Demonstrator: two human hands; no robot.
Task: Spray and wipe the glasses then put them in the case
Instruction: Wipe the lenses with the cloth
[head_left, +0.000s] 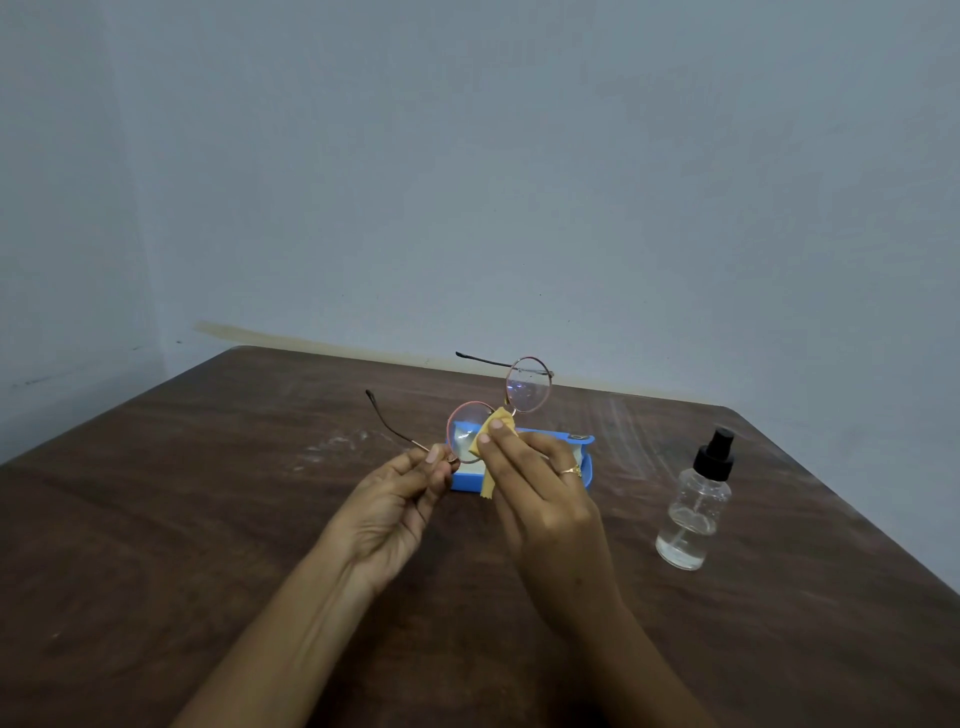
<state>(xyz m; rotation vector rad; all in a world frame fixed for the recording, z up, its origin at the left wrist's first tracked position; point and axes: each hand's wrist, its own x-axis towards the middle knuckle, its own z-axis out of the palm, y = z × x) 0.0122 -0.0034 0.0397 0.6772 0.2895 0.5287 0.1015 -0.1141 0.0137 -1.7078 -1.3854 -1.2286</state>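
Note:
Round thin-framed glasses (527, 385) with both temples unfolded are held up above the table. My left hand (400, 499) pinches the frame at the hinge beside the nearer lens. My right hand (540, 488) pinches a small yellow cloth (493, 431) onto that nearer lens, fingers in front; the thumb is hidden. Behind my hands an open blue case (582, 457) with a pale lining lies on the table, partly hidden by them. A clear spray bottle (693, 512) with a black pump top stands upright to the right, apart from both hands.
The dark brown wooden table (208, 519) carries pale scuff marks near its middle. Its far edge runs along a plain grey-blue wall (467, 182), and its right corner is rounded just behind the bottle.

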